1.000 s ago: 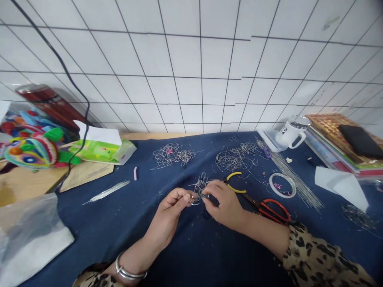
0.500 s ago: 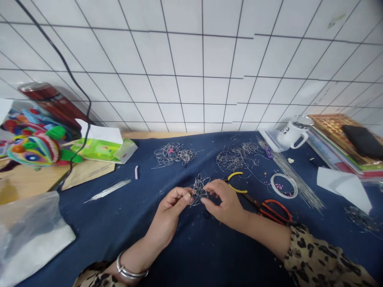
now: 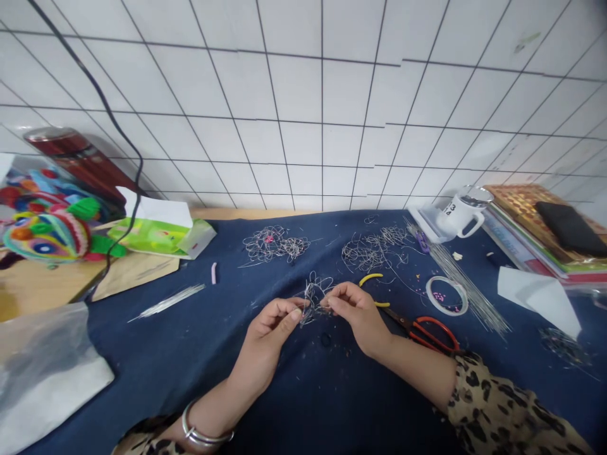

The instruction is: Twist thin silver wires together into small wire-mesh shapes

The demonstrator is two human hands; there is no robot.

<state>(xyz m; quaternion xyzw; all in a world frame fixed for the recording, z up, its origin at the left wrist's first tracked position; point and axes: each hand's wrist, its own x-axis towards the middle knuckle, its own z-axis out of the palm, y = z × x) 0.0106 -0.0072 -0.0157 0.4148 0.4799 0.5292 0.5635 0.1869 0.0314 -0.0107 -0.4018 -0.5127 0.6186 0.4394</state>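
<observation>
A loose bunch of bent silver wire [image 3: 313, 297] is held over the dark blue cloth [image 3: 199, 354], between my two hands. My left hand [image 3: 272, 328] pinches its left side, thumb against the fingers. With thumb and forefinger together, my right hand [image 3: 355, 313] grips the bunch's right side; the exact strand is too fine to make out. Just beyond my right hand lie yellow-handled pliers [image 3: 370, 278], their jaws hidden behind it. Red-handled scissors [image 3: 431, 332] rest beside my right forearm.
Tangled wire heaps [image 3: 270, 245] lie behind my hands, another wire pile [image 3: 374, 248] to the right. Straight wires [image 3: 465, 284], a white ring [image 3: 447, 296] with pink beads, and a white mug [image 3: 465, 215] are at right. A plastic bag [image 3: 47, 373] and a green packet [image 3: 161, 237] sit left.
My right thumb and forefinger have come together at the bunch's right side. The wire loops have spread a little. My left hand keeps its pinch.
</observation>
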